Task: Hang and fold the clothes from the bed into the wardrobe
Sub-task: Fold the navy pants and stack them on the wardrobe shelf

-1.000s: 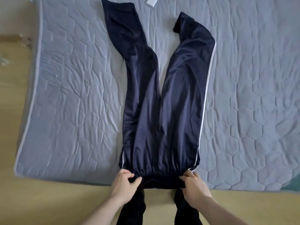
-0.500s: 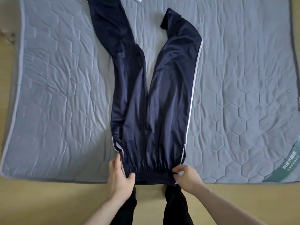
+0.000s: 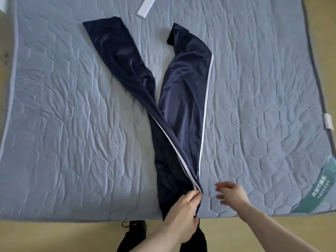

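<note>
Since the earlier frame we have folded the trousers (image 3: 183, 99) lengthwise, left half over right, at the bed's (image 3: 72, 142) near edge. Our left hand (image 3: 183, 211) grips the waistband; right hand (image 3: 232, 194) has let go, fingers (image 3: 221, 184) spread loose just beside it.

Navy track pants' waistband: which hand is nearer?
Left. The left hand grips the navy track pants at the waistband; the right hand hovers open beside it, apart.
</note>
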